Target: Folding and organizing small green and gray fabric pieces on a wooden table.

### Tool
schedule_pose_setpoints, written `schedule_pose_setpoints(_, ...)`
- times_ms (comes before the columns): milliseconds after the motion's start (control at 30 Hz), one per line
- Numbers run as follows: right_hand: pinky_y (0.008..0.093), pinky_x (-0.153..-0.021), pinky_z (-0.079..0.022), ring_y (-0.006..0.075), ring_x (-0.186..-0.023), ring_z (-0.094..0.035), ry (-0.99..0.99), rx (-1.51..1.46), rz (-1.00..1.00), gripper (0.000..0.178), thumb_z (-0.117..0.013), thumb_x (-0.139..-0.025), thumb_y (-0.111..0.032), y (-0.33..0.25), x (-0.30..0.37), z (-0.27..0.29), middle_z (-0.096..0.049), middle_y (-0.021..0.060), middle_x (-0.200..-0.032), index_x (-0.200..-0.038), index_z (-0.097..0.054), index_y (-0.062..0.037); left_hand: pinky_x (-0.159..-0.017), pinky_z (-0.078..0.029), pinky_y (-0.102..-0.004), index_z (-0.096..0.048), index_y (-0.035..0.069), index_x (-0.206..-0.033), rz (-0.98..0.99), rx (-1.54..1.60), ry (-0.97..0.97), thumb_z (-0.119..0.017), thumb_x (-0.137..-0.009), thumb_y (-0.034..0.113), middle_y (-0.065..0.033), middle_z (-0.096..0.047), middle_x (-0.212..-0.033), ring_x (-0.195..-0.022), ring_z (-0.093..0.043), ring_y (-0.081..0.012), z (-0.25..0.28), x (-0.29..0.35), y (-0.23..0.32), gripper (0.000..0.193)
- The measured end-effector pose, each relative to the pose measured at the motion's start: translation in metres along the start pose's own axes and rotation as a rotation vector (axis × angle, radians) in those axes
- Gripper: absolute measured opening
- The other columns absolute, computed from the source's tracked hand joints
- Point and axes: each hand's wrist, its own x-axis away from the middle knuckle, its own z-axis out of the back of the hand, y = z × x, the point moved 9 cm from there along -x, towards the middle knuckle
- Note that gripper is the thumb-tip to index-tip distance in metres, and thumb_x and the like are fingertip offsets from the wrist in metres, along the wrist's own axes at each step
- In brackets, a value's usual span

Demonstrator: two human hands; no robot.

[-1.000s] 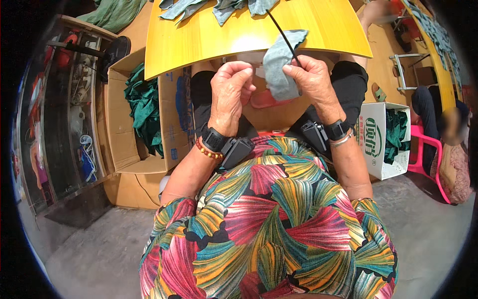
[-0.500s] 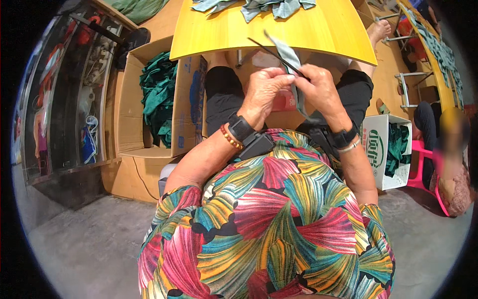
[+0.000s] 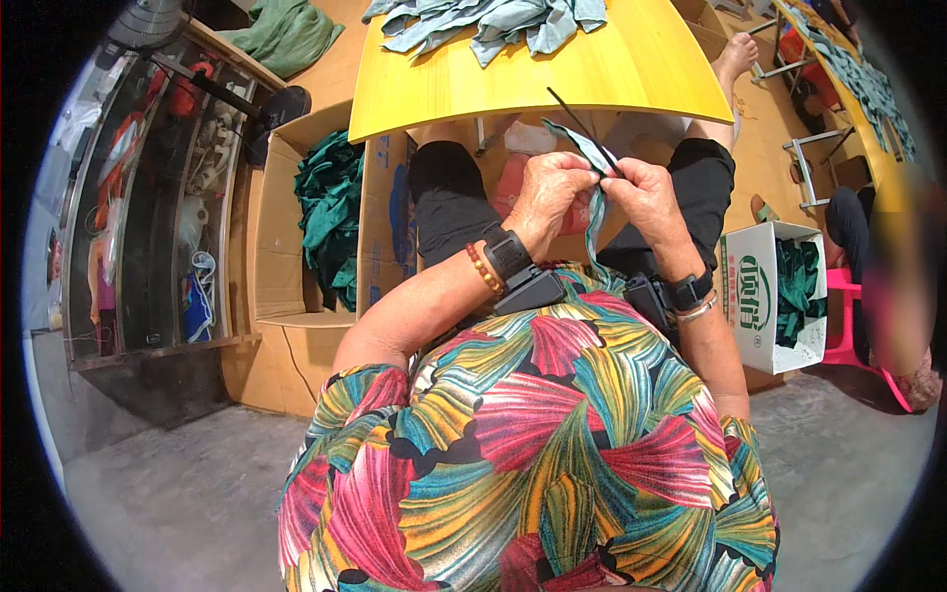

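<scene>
Head view: left hand (image 3: 554,189), right hand (image 3: 646,194) pinch grey-blue fabric strip (image 3: 594,212); long axis near vertical.

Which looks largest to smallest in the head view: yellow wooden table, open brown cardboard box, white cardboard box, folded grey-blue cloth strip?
1. yellow wooden table
2. open brown cardboard box
3. white cardboard box
4. folded grey-blue cloth strip

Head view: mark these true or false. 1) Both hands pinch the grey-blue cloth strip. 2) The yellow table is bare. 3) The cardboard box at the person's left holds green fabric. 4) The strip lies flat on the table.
1) True: left hand and right hand both grip the grey-blue cloth strip.
2) False: the yellow table carries a pile of grey-blue cloth.
3) True: green fabric fills the cardboard box.
4) False: it is held over the lap.
</scene>
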Motion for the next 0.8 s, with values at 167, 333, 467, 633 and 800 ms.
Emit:
schedule_pose_setpoints(167,0.0292,-0.048,-0.04,0.0122,-0.051,-0.05,0.072,0.133,0.028,0.011,-0.057,-0.073,-0.009,-0.015,0.003,0.001,-0.052,0.0077,-0.055,-0.073,-0.056,0.0022,-0.054,-0.041,-0.0203,-0.061,0.0,-0.083,0.028,0.042,0.028,-0.059,-0.077,0.007,-0.0027,-0.059,-0.07,-0.056,-0.051,-0.0083,0.004,-0.002,0.001,0.009)
schedule_pose_setpoints(333,0.0327,-0.053,-0.043,0.0282,-0.054,-0.054,0.194,0.253,0.215,0.012,-0.053,-0.074,-0.009,-0.037,0.004,0.006,-0.054,0.0179,-0.062,-0.075,-0.056,0.0022,-0.044,-0.041,-0.0232,-0.06,0.002,-0.091,0.212,0.376,-0.358,-0.06,-0.078,0.01,-0.0028,-0.059,-0.069,-0.048,-0.051,-0.0114,-0.02,-0.005,-0.017,0.015)
schedule_pose_setpoints(467,0.0313,-0.055,-0.043,0.024,-0.055,-0.053,0.197,0.287,0.248,0.011,-0.053,-0.074,-0.008,-0.037,0.012,0.001,-0.055,0.015,-0.063,-0.077,-0.056,0.0024,-0.051,-0.042,-0.0236,-0.059,0.005,-0.092,0.133,0.268,-0.352,-0.065,-0.073,0.008,-0.0001,-0.058,-0.075,-0.059,-0.052,-0.0095,-0.014,0.006,-0.004,0.02)
schedule_pose_setpoints(633,0.0212,-0.052,-0.037,0.0026,-0.062,-0.044,0.007,-0.191,-0.154,0.008,-0.057,-0.076,-0.006,0.005,0.009,-0.017,-0.05,-0.0028,-0.064,-0.078,-0.058,0.0015,-0.067,-0.047,-0.0262,-0.059,0.003,-0.093,-0.082,0.335,-0.212,-0.065,-0.067,0.001,-0.0019,-0.06,-0.084,-0.071,-0.057,-0.0132,0.002,-0.004,-0.008,0.027)
schedule_pose_setpoints(800,0.0212,-0.052,-0.038,0.0034,-0.061,-0.043,0.051,-0.08,0.067,0.008,-0.054,-0.079,-0.006,-0.014,-0.002,-0.013,-0.049,-0.0041,-0.064,-0.078,-0.057,0.0014,-0.071,-0.048,-0.0309,-0.057,-0.002,-0.087,-0.004,0.396,-0.049,-0.057,-0.07,-0.006,-0.0084,-0.061,-0.081,-0.073,-0.059,-0.0184,0.011,-0.02,-0.022,0.017)
